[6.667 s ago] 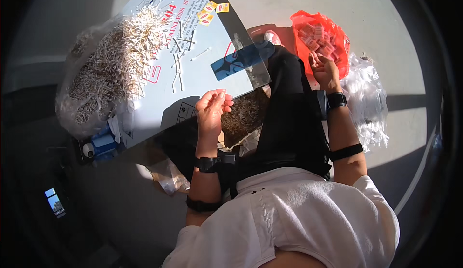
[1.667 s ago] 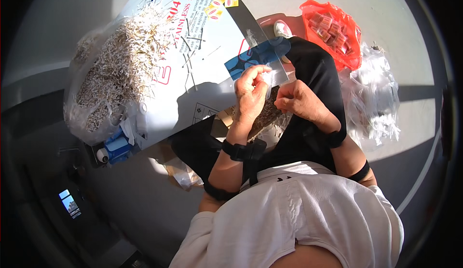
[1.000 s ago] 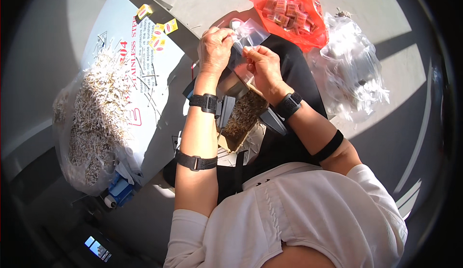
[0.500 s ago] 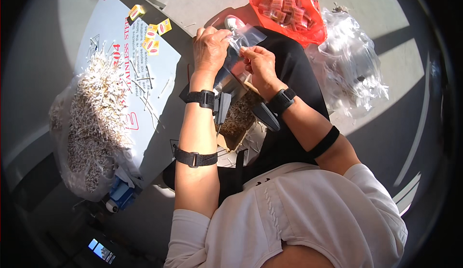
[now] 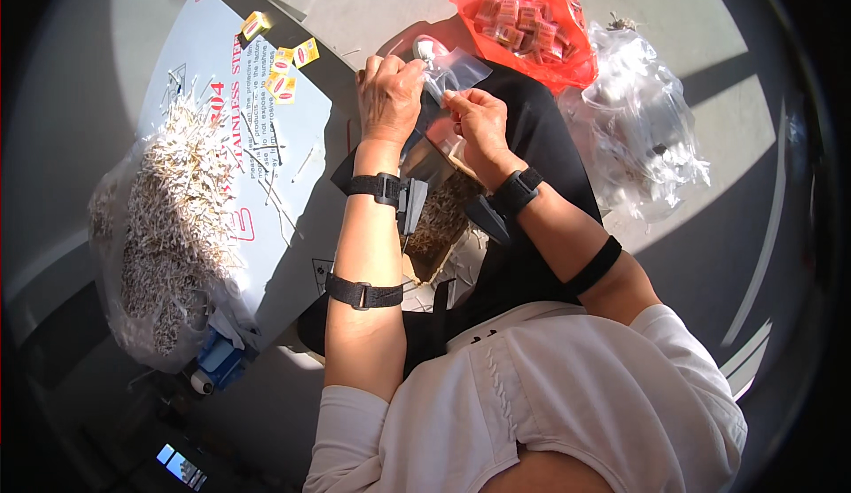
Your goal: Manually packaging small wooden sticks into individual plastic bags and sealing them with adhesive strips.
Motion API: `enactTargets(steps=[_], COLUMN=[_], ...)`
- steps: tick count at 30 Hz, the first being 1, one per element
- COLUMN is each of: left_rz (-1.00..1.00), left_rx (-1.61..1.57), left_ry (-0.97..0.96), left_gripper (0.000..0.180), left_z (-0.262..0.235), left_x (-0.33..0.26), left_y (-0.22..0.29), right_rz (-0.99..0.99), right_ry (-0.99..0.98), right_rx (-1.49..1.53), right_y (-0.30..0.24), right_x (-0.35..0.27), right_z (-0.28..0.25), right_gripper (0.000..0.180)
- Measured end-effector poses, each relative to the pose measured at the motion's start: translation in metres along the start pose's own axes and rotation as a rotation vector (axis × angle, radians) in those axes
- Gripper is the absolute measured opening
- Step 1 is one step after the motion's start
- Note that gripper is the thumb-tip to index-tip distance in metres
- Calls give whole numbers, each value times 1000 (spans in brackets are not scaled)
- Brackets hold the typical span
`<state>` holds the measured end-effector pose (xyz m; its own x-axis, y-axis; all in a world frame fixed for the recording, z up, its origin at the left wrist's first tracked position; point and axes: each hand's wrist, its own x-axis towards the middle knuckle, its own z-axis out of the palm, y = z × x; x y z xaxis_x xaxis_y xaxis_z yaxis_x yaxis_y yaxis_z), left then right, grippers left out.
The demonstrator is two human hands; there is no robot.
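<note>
Two hands holding a small clear plastic bag above the lap.

Left hand (image 5: pixel 388 94) and right hand (image 5: pixel 479 122) each pinch the clear bag (image 5: pixel 454 69) by its edges. Left of the bag: grey sheet (image 5: pixel 301 152) bearing pale sticks (image 5: pixel 177 218) and yellow packets (image 5: pixel 285 63). Beyond the bag: orange bag of packets (image 5: pixel 525 23); right, clear bags (image 5: pixel 640 129).
</note>
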<state>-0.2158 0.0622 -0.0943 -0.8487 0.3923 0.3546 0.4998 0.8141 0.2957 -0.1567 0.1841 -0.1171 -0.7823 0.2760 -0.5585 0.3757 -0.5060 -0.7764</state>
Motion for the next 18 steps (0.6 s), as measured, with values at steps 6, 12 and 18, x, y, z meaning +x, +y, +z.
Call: enactTargets(steps=[6, 12, 18], left_rz=[-2, -65, -149], left_rx=[-40, -247, -251], left_ry=[-132, -127, -136], left_gripper=[13, 17, 10], left_z=[-11, -26, -34], left_x=[-7, -17, -33], left_y=[-6, -23, -31], right_rz=[14, 31, -23], right_ry=[-34, -112, -123], right_rx=[15, 121, -170], right_y=[-1, 7, 17], right_x=[-11, -31, -40], right_z=[-2, 5, 8], right_gripper=[13, 12, 22])
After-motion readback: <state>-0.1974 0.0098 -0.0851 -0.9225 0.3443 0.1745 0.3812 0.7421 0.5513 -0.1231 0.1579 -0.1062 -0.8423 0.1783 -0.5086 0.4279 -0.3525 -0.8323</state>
